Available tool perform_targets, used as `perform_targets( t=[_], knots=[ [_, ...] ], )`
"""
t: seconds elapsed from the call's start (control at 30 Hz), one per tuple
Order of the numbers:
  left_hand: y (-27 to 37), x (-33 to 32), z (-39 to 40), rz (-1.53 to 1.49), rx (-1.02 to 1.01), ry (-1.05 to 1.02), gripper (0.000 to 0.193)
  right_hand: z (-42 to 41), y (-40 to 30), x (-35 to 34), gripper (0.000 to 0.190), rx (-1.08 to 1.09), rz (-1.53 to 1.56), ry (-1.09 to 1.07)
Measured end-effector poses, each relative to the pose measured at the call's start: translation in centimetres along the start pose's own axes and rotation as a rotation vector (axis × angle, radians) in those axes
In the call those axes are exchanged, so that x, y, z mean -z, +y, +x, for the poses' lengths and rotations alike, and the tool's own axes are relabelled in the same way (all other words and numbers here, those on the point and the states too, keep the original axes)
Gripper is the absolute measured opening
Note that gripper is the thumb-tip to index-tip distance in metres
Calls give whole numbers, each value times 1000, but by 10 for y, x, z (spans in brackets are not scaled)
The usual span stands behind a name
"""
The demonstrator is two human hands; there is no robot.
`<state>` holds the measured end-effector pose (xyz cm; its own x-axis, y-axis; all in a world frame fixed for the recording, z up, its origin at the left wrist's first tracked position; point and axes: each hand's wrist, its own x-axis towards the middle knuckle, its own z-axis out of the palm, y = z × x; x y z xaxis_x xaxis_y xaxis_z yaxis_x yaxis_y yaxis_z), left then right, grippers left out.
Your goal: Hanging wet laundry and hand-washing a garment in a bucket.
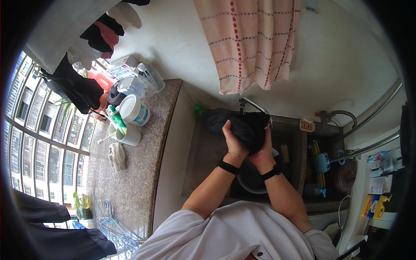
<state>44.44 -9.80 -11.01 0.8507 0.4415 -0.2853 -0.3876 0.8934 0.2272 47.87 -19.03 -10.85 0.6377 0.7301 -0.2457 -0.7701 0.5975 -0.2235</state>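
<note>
A bundled black cloth (pixel 250 130) is held between both hands, above a dark stone sink (pixel 206 169). My left hand (pixel 236 143) grips its left side with the thumb up along the cloth. On the opposite side, my right hand (pixel 264 151) presses in, its fingers partly hidden by the fabric. Just behind the bundle, a metal faucet (pixel 256 105) comes out of the wall. Under my forearms sits a dark round basin (pixel 248 182), partly covered by them. More dark fabric (pixel 218 120) lies at the left of the bundle; I cannot tell whether it is a separate piece.
A checked towel (pixel 250 48) hangs above the faucet. Left, a granite counter (pixel 136 182) holds a white tub (pixel 134 110), a cup (pixel 130 136) with a toothpaste tube, and blue hangers (pixel 110 217). A soap dish (pixel 306 125) sits on the sink's right ledge.
</note>
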Motion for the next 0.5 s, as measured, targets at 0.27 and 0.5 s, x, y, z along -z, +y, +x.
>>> perform_targets(
  t=[0.27,0.5],
  knots=[
    [4,42,-9,1024,-717,-238,38,11,-25,13,35,33,-315,-8],
    [-9,32,-16,1216,-654,-15,42,21,-26,49,29,375,-945,-2]
  ],
)
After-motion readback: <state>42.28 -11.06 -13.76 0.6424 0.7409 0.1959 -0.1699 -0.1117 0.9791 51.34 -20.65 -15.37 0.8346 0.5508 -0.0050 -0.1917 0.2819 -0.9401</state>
